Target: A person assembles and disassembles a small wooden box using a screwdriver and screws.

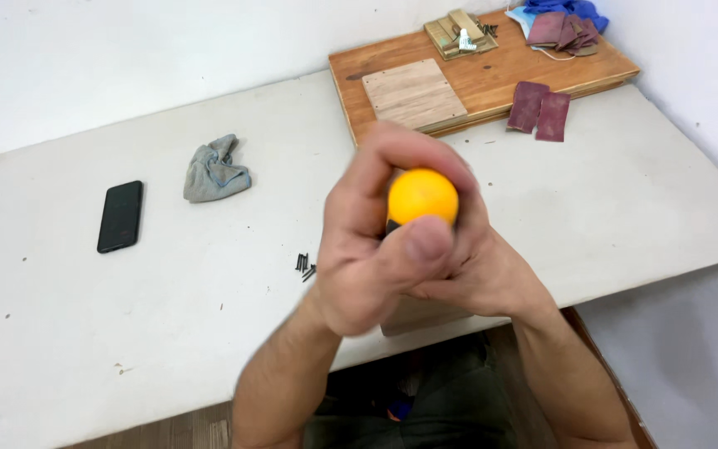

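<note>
Your hands close round an orange-yellow knob [422, 196] above the white table [85, 333], where left of it lie a black phone [120, 215] and grey rag [214, 170], and beyond it a brown striped-grain board [492, 79], maroon sandpaper [539, 109] and blue cloth [571, 11].

Counter layout, seen from the head cam

Phone [120, 216] lies far left on the counter [625, 208], crumpled rag [214, 170] just right of it and a bit further back. Small pile of nails [305, 266] sits near the middle, just left of both hands [400, 241]. Back right there's a wooden board [492, 79] carrying a smaller plywood panel [414, 93], with sandpaper sheets [539, 109] at its front right edge.
</note>
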